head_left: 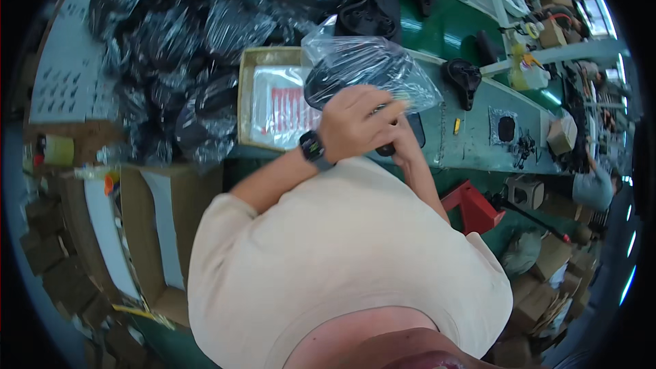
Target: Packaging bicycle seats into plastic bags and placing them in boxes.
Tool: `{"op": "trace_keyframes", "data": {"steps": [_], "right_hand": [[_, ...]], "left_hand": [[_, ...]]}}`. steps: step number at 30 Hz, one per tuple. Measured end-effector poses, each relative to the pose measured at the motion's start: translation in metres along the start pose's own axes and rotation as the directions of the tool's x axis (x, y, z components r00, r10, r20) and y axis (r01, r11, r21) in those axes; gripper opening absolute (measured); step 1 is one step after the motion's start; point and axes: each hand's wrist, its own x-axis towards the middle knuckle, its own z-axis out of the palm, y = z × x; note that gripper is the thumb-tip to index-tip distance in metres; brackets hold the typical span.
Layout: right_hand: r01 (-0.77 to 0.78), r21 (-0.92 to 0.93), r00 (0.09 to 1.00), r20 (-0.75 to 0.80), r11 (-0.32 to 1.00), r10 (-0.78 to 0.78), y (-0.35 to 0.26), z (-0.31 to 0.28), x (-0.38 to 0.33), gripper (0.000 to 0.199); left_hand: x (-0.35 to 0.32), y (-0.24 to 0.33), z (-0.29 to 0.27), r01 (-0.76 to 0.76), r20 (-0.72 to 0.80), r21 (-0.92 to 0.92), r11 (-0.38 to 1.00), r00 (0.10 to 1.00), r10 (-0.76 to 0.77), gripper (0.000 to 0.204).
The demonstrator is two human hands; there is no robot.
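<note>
In front of my chest is a black bicycle saddle (324, 85), its wide end inside a clear plastic bag (410, 78). The narrow nose of the saddle pokes out below my hands. My left hand (352, 121), with a dark watch on its wrist, lies closed over the saddle at the bag's near edge; its fingertips are slightly blurred. Behind and to the right, my right hand (404, 142) is closed around the saddle near its nose, partly hidden by the left one. Just left of the saddle stands an open box (242, 102) with a plastic-lined inside and red print.
Several bagged black saddles (167, 48) are heaped at the left of the bench. Unbagged saddles (463, 80) lie on the green bench top (444, 34). An open carton (178, 225) stands at my left, a red pallet jack (475, 208) at my right. A person (593, 188) is far right.
</note>
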Motion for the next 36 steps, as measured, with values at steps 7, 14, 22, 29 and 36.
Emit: {"op": "trace_keyframes", "data": {"steps": [7,14,22,29,36], "right_hand": [[-0.035,0.397,0.998,0.069,0.917,0.008,-0.002,0.002,0.025,0.061],[0.466,-0.806,0.862,0.321,0.365,-0.393,0.045,0.002,0.055,0.094],[-0.095,0.017,0.994,-0.050,0.995,0.096,0.045,-0.023,0.075,0.088],[0.282,-0.241,0.958,0.018,0.929,-0.286,-0.054,0.017,0.224,0.119],[0.725,-0.678,0.324,0.182,0.120,-0.928,-0.240,0.179,0.448,0.082]], "left_hand": [[-0.014,-0.053,0.000,0.186,-0.191,0.270,0.945,0.972,-0.137,0.027],[0.065,-0.074,0.024,-0.180,-0.047,-0.097,0.979,0.983,0.177,0.018],[0.009,-0.094,-0.006,0.311,0.117,-0.725,0.614,0.935,-0.335,0.020],[-0.117,-0.141,-0.036,0.857,0.264,-0.115,0.502,0.514,-0.817,0.019],[-0.119,-0.137,-0.039,0.705,0.398,0.194,0.682,0.579,-0.712,0.022]]}}
